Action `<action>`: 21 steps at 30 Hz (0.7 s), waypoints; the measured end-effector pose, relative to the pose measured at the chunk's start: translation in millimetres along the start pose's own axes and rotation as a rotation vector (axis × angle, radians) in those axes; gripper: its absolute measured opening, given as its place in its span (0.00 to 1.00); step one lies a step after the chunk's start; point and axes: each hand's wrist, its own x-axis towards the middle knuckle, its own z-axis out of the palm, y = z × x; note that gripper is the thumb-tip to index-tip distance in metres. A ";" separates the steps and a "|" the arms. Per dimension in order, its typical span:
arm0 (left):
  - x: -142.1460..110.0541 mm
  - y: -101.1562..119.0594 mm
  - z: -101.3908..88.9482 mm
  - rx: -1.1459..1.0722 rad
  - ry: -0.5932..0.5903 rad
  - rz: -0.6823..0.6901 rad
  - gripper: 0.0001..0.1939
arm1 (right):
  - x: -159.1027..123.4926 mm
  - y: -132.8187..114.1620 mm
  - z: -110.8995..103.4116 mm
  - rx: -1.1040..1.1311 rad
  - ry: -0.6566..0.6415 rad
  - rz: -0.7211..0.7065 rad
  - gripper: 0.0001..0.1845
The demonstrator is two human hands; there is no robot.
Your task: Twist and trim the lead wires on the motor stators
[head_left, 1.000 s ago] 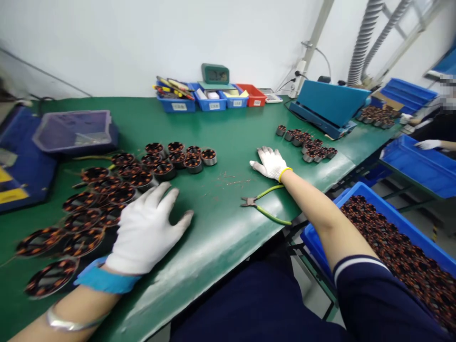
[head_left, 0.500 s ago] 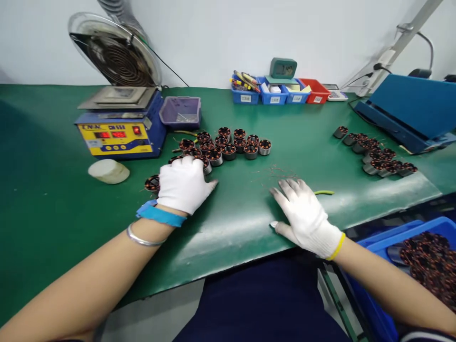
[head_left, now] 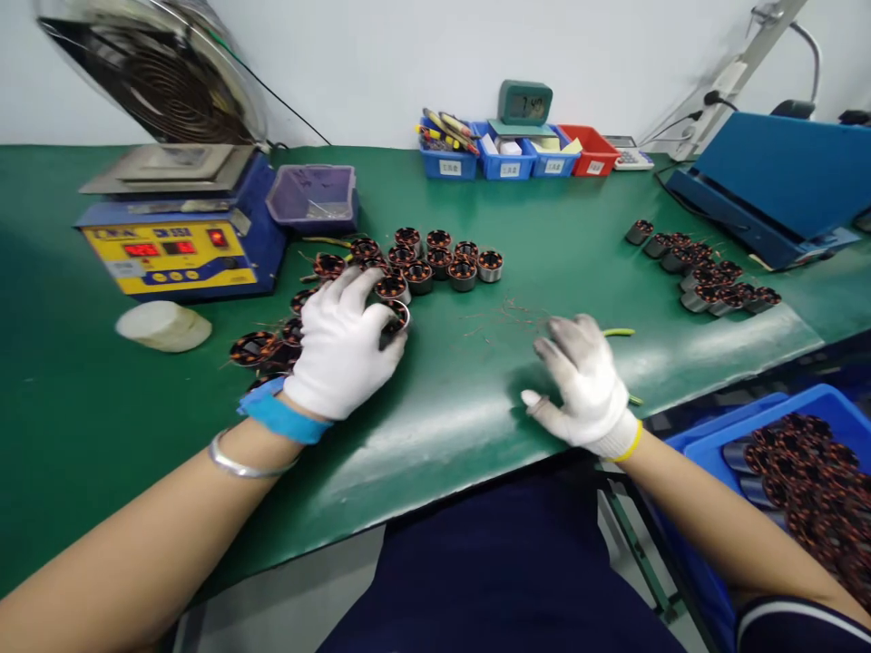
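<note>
Fingers half bent, the white-gloved left hand [head_left: 340, 352] lies over the near part of a cluster of short metal rings wound with black and copper-coloured wire [head_left: 464, 272] in the head view. Its thumb and forefinger stand apart around one silver-rimmed wound ring [head_left: 400, 314] at the cluster's near edge; whether they grip it cannot be told, since the glove hides most of it. More rings show on both sides of the glove, some with loose wire ends. A bright blue wristband [head_left: 289, 419] and a silver bangle [head_left: 241, 467] circle that arm.

The white-gloved right hand with a yellow cuff [head_left: 583, 385] is well apart from the cluster, its fingers loosely curled, its thumb spread, and nothing visible in its grasp. Two lime-green handle ends [head_left: 618, 332] poke out beside it, and thin copper-coloured wire scraps [head_left: 509, 313] lie just beyond its fingertips on the glossy green tabletop [head_left: 435, 399].

A second group of wound rings [head_left: 714, 283] stands farther right, near a blue boxy machine [head_left: 782, 177]. Below the table edge, a blue plastic crate [head_left: 817, 395] holds many more. Beyond the left hand sit a blue-and-yellow device with red digits [head_left: 173, 256] and a purple plastic tray [head_left: 317, 224].
</note>
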 end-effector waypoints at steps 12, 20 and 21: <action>-41.5 76.0 -9.9 -0.549 -0.278 -0.215 0.54 | 12.6 -42.9 7.8 0.606 -0.276 0.407 0.27; -29.4 83.0 -3.4 -0.672 -0.479 -0.385 0.50 | 22.6 -49.0 25.4 0.668 -0.074 0.479 0.03; -28.8 82.8 -3.3 -0.678 -0.478 -0.382 0.50 | 20.3 -44.2 24.8 0.595 -0.095 0.475 0.04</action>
